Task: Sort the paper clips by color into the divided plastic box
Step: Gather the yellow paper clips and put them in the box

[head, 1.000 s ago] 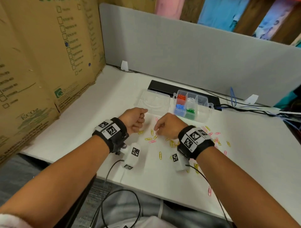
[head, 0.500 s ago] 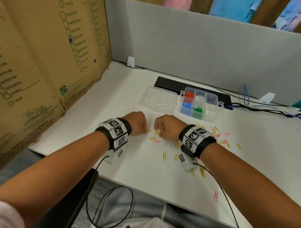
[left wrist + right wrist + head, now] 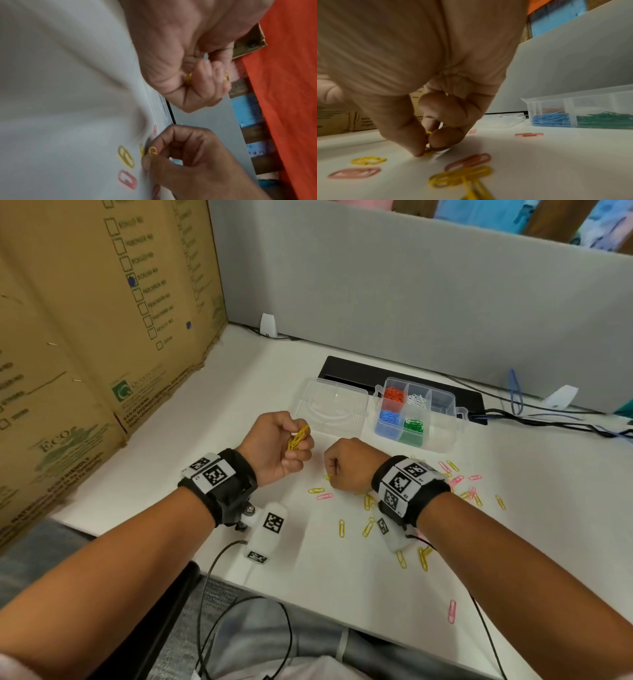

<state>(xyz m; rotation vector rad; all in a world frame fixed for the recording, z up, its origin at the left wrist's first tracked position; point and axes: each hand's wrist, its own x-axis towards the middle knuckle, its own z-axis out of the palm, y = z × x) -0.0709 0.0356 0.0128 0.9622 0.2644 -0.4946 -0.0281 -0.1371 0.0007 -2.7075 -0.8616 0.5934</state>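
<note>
Paper clips still loose on the tabletop [image 3: 342, 594] are only yellow and pink, scattered on the near side of the divided plastic box [image 3: 442, 436], which already holds orange, white, blue and green clips in four of its compartments; the two compartments at its right end look empty. Its clear lid [image 3: 330, 409] lies open just left of the box.

The step in hand appears to be gathering the yellows. The left hand [image 3: 274, 448] is raised off the tabletop, near the lid, its grip curled round a small bunch of yellow clips [image 3: 298, 437] whose ends stick out past the fingers. The right hand [image 3: 349, 465] is down on the tabletop nearer than the box, thumb and fingertips [image 3: 444, 139] pinching a single yellow clip [image 3: 152, 151] that is still touching the surface. Another yellow clip [image 3: 315, 490] and a pink clip [image 3: 324, 496] lie just beside that hand.

Next, I judge, the pinched clip must be lifted clear and added to the left hand's bunch or carried to an empty compartment. That calls for a firm pinch on a thin, flat, slippery thing, and care not to drag the neighbouring pink clip along. Many yellows and all the pinks remain, so the sorting is well short of done.
</note>
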